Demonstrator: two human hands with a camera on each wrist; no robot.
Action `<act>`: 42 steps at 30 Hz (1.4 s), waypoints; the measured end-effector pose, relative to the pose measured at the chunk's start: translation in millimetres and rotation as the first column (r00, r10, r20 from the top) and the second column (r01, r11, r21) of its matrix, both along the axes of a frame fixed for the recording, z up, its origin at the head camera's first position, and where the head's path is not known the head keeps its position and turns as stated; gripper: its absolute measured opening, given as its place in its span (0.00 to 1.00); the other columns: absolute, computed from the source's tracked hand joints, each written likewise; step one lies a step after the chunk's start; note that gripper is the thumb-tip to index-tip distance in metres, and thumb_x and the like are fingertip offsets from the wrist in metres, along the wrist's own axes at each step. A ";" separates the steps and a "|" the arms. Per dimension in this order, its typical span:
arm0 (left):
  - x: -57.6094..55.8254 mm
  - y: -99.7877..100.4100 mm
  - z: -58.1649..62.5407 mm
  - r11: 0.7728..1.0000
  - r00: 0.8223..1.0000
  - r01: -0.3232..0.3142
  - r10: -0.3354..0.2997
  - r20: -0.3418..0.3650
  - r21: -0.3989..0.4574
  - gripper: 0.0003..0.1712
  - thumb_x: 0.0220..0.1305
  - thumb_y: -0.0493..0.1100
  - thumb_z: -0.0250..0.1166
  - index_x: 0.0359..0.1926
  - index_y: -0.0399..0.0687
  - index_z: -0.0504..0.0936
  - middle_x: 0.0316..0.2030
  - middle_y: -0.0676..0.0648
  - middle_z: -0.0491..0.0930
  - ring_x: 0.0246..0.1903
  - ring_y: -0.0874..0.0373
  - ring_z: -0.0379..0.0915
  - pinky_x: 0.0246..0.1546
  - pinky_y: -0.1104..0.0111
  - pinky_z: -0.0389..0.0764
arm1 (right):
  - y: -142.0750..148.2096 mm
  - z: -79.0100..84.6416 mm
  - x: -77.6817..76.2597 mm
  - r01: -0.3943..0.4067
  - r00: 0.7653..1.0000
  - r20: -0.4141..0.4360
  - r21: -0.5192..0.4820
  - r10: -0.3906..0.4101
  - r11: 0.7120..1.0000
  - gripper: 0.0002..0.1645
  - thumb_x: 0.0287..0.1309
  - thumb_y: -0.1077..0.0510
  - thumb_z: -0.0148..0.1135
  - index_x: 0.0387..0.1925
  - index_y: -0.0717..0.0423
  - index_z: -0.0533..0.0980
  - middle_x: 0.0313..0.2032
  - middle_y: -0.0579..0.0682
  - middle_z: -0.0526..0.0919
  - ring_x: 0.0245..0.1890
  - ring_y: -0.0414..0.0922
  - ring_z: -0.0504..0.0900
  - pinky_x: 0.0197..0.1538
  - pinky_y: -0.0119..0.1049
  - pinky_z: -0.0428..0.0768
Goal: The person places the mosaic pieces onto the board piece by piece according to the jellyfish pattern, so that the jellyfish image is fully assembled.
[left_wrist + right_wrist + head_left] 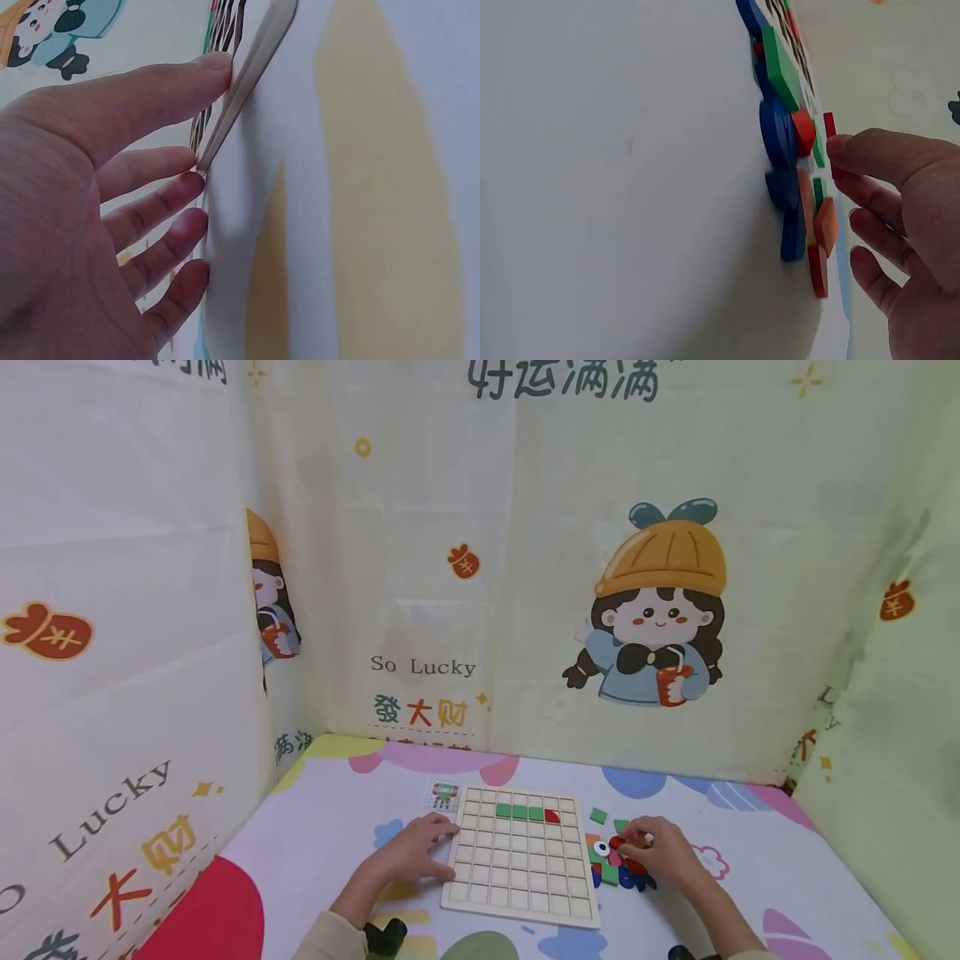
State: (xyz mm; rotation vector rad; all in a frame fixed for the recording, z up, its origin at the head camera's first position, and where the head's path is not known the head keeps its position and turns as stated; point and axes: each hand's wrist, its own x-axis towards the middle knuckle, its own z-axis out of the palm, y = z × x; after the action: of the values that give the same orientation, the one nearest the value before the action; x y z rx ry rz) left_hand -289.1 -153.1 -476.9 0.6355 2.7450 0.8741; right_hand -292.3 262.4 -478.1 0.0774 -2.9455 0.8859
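Note:
A wooden grid board (498, 897) lies flat on the table. In its upper part a row of green square tiles (519, 812) ends at a red rounded piece (552, 817). My left hand (408, 853) rests at the board's left edge, its thumb against the rim and the other fingers spread loosely beside it. Right of the board, my right hand (663, 853) pinches a small red piece (829, 124) between thumb and index finger, over a pile of loose pieces. The pile holds blue rounded pieces (775, 135), a green tile (780, 71) and orange and red pieces.
A small picture card (442, 795) with a green and red figure lies at the board's upper left corner. A loose green tile (597, 816) lies off the board's right edge. Printed cloth walls (420, 610) stand behind and on both sides of the patterned table (330, 827).

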 end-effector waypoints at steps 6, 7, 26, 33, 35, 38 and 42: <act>2.4 -2.2 0.8 1.000 1.000 -0.006 0.006 -0.013 0.003 0.40 0.48 0.52 0.76 0.62 0.48 0.75 0.62 0.43 0.69 0.62 0.44 0.63 0.62 0.45 0.68 | -19.3 0.7 -6.4 -0.024 0.999 -0.034 -0.026 0.023 0.999 0.05 0.50 0.58 0.72 0.31 0.45 0.84 0.40 0.47 0.85 0.43 0.46 0.74 0.51 0.50 0.80; 2.6 -2.1 1.2 1.000 1.000 -0.005 0.005 -0.014 0.004 0.40 0.48 0.52 0.76 0.62 0.48 0.75 0.62 0.43 0.69 0.62 0.43 0.63 0.61 0.45 0.68 | -22.5 0.9 -7.1 -0.028 0.999 -0.041 -0.032 0.027 0.999 0.05 0.50 0.58 0.72 0.31 0.45 0.84 0.41 0.47 0.85 0.43 0.46 0.74 0.52 0.51 0.80; 0.9 -1.1 1.5 1.000 0.999 0.011 -0.011 -0.030 -0.014 0.40 0.49 0.54 0.75 0.63 0.49 0.74 0.62 0.43 0.69 0.62 0.44 0.64 0.62 0.46 0.68 | -87.4 7.9 -21.1 -0.147 0.986 -0.092 -0.115 0.136 0.983 0.06 0.51 0.59 0.72 0.31 0.45 0.84 0.36 0.42 0.82 0.41 0.44 0.74 0.42 0.39 0.76; 2.5 -0.8 2.9 1.000 0.999 0.009 -0.009 -0.043 -0.014 0.40 0.49 0.53 0.75 0.63 0.47 0.74 0.62 0.42 0.69 0.62 0.42 0.64 0.62 0.45 0.67 | -102.5 3.9 -28.2 -0.197 0.974 -0.128 -0.089 0.184 0.976 0.05 0.51 0.60 0.72 0.29 0.46 0.83 0.33 0.42 0.83 0.39 0.44 0.74 0.41 0.39 0.75; 2.7 -1.0 2.8 1.000 0.999 0.009 -0.009 -0.048 -0.016 0.40 0.49 0.53 0.75 0.63 0.47 0.74 0.62 0.41 0.69 0.62 0.42 0.64 0.62 0.45 0.67 | -104.5 2.8 -29.0 -0.205 0.971 -0.140 -0.089 0.191 0.975 0.05 0.51 0.61 0.71 0.28 0.48 0.83 0.34 0.43 0.83 0.40 0.45 0.75 0.41 0.40 0.76; 3.4 -1.2 3.0 1.000 0.999 0.010 -0.011 -0.049 -0.010 0.40 0.49 0.52 0.75 0.63 0.47 0.74 0.62 0.41 0.69 0.63 0.42 0.64 0.63 0.46 0.67 | -106.5 1.0 -31.0 -0.178 0.977 -0.138 -0.090 0.164 0.980 0.04 0.51 0.62 0.71 0.28 0.50 0.83 0.36 0.46 0.83 0.42 0.49 0.77 0.43 0.43 0.79; 4.6 -0.9 4.4 1.000 0.999 0.019 -0.019 -0.043 -0.006 0.40 0.49 0.52 0.75 0.63 0.46 0.74 0.61 0.41 0.69 0.62 0.42 0.64 0.62 0.46 0.68 | -108.2 -2.5 -34.4 -0.106 0.989 -0.109 -0.086 0.096 0.991 0.04 0.51 0.62 0.71 0.28 0.51 0.82 0.39 0.48 0.84 0.44 0.49 0.78 0.45 0.45 0.80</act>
State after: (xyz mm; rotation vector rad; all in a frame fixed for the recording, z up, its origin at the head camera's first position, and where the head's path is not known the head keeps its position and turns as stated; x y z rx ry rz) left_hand -284.5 -154.0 -472.4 0.6866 2.7739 0.8580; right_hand -326.7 154.2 -480.6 0.2625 -2.8209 0.9966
